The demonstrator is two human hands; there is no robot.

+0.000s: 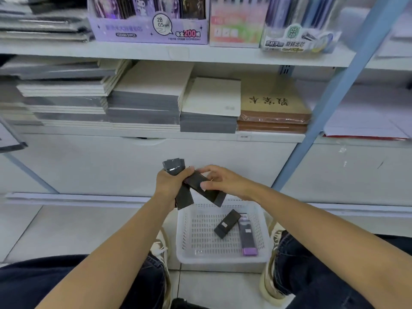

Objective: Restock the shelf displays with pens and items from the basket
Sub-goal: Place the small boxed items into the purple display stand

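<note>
The left hand (pixel 171 184) has its grip closed round a bundle of dark packs (pixel 175 167), and the right hand (pixel 223 180) pinches one further dark pack (pixel 207 192) against that bundle, both held above the far edge of the white basket (pixel 200 233) on the floor. Two items remain in the basket, toward its right wall: a black pack (pixel 227 223) and a purple-capped pack (pixel 247 236). In the inspector's judgement restocking is well advanced but incomplete, since the held packs and both remaining items have yet to reach the display boxes (pixel 147 30) on the upper shelf.

The top edge crops the purple display box (pixel 133 32)
</note>
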